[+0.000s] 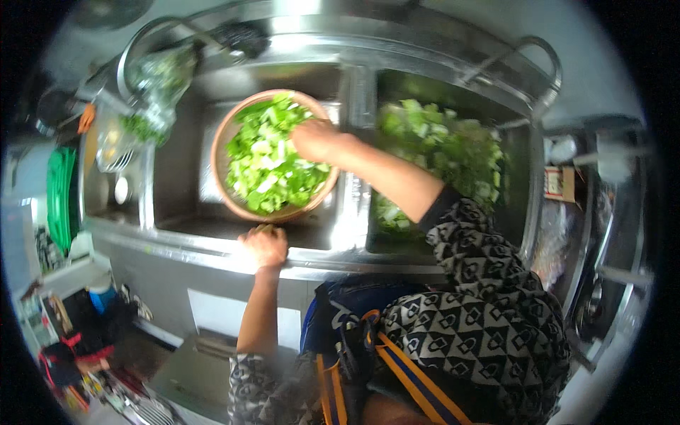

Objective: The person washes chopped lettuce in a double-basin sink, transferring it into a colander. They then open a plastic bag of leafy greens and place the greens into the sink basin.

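Observation:
Chopped leafy greens (268, 159) fill a round orange-brown bowl or basket (219, 183) in the middle sink basin. My right hand (317, 140) is at the right side of the heap, touching the greens; its fingers are partly hidden, so whether it grips any is unclear. My left hand (265, 245) rests on the sink's front edge, just below the basket, fingers bent over the rim; what is under them cannot be seen. More cut greens (441, 143) lie in the right basin, partly behind my right forearm.
Curved metal faucets (125, 69) (555, 79) stand behind the basins at left and right. A clear plastic bag of greens (159, 90) sits at the left of the middle basin. A small basin (109, 204) is farther left. Shelves with a cardboard box (560, 183) stand at right.

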A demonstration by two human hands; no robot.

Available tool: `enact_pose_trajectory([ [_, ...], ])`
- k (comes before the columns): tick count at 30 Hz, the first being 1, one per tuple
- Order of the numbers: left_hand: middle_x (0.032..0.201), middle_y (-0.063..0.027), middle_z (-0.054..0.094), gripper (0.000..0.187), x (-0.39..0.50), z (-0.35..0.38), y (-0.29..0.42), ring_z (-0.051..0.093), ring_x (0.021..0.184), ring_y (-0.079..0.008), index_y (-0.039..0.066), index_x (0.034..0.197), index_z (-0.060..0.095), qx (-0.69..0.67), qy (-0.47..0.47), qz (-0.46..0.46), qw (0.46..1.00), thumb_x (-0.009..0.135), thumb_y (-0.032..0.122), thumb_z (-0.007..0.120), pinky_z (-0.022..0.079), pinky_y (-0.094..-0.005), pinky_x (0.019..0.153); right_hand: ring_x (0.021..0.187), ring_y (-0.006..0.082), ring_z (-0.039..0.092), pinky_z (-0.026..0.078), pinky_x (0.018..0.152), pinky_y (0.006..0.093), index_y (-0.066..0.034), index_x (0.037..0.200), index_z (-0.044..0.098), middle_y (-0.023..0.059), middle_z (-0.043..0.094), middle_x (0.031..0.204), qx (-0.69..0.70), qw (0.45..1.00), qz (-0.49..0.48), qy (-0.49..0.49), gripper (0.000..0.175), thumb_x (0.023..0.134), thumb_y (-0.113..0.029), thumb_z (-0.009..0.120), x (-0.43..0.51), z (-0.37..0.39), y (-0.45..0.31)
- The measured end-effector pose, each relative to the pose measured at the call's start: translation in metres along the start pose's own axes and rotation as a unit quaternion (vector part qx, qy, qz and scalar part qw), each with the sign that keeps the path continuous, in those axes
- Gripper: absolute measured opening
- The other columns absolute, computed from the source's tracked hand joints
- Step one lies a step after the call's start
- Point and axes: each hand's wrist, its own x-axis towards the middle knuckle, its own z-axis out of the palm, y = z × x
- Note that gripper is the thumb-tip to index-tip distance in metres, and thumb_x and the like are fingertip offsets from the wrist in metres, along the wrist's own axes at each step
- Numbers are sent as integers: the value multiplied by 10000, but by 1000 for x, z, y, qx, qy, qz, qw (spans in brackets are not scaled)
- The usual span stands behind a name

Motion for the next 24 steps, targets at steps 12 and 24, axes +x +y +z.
enact_pose_trajectory([
  [12, 811, -24, 644, 200, 1, 4, -3, 580, 823, -212, 137, 704, 654, -19, -5, 11, 1000, 731, 271, 508, 348, -365, 814, 1151, 259, 439, 336, 977, 343, -202, 1170, 553, 77, 449, 1285, 41, 964, 211, 157, 457, 779, -435, 593, -82, -33, 257],
  [24, 789, -26, 641, 196, 1, 10, -8, 579, 795, -223, 121, 653, 630, -29, 5, 2, 1000, 719, 262, 512, 357, -383, 778, 1300, 269, 261, 234, 1050, 365, -148, 1356, 323, 95, 244, 1430, 180, 946, 226, -148, 861, 697, -671, 507, -23, 28, 274],
])
